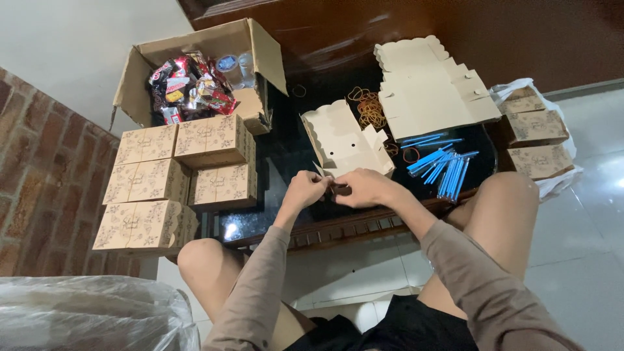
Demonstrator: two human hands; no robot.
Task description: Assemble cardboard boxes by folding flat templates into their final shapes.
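We see the left hand (304,190) and the right hand (361,187) meeting at the front edge of the dark tabletop (286,156). Both are closed in a pinch on a small dark piece (339,190) that sits between the fingertips; it is too small for us to tell what it is. Just beyond the hands lies a half-folded cardboard box (344,140), its near edge almost touching the fingers.

We judge the box to be light and thin, stiff along the creases but easy to bend or tear at the flaps. It is better to take it at a folded edge or a corner, not on the flat middle. The small piece seems light too and needs only a fingertip grip.

To the right of the hands are blue sticks (445,168). Farther away is a flat box blank (432,88), with rubber bands (370,107) beside it. To the left stand finished boxes (175,172) in a stack.
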